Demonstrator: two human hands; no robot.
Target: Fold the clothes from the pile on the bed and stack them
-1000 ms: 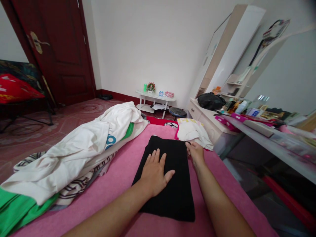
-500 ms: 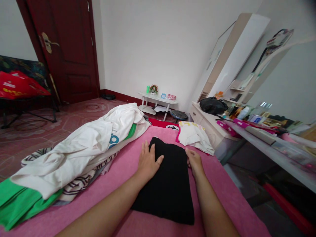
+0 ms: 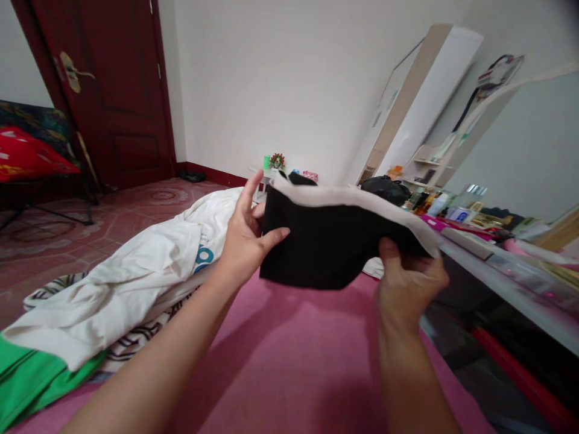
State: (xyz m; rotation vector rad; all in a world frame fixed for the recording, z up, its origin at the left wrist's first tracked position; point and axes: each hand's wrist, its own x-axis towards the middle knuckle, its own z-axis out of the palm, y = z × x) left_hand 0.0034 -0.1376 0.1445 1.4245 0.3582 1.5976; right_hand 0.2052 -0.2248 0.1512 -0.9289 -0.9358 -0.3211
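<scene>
A folded black garment (image 3: 325, 241) with a whitish upper edge hangs in the air above the pink bed cover (image 3: 289, 361). My left hand (image 3: 246, 235) grips its left end, thumb on the front and fingers behind. My right hand (image 3: 407, 283) holds its right end from below, fingers closed round the cloth. Both forearms reach forward from the bottom of the view.
A heap of white, green and striped clothes (image 3: 122, 289) lies on the left of the bed. A cluttered shelf and dresser (image 3: 488, 241) run along the right. A dark red door (image 3: 108, 90) and a chair with a red bag (image 3: 27, 163) stand at the far left.
The black garment lay flat on the bed under both hands; now both hands have lifted it off the cover and hold it up in front of me.
</scene>
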